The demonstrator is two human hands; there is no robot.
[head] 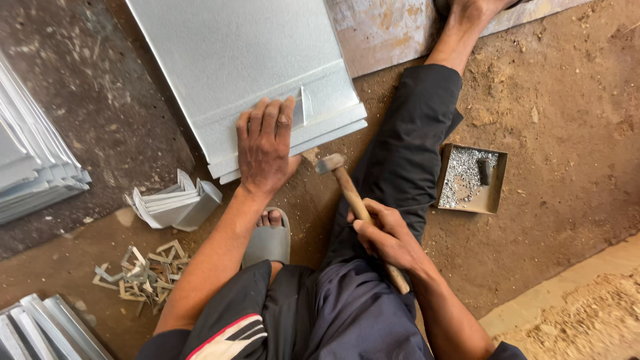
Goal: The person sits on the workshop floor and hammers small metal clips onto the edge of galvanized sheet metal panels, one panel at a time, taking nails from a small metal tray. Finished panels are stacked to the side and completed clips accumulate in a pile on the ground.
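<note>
Our left hand (pixel 265 145) presses flat and open on the folded grey galvanised sheet-metal panel (pixel 253 67), while our right hand (pixel 383 233) grips the wooden-handled hammer (pixel 353 200), its head just right of the panel's near edge.

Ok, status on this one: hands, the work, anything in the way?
Left hand flat on the metal sheet, beside a small upright tab. Right hand grips the hammer, head just off the sheet's edge. Nothing between hammer and sheet.
</note>
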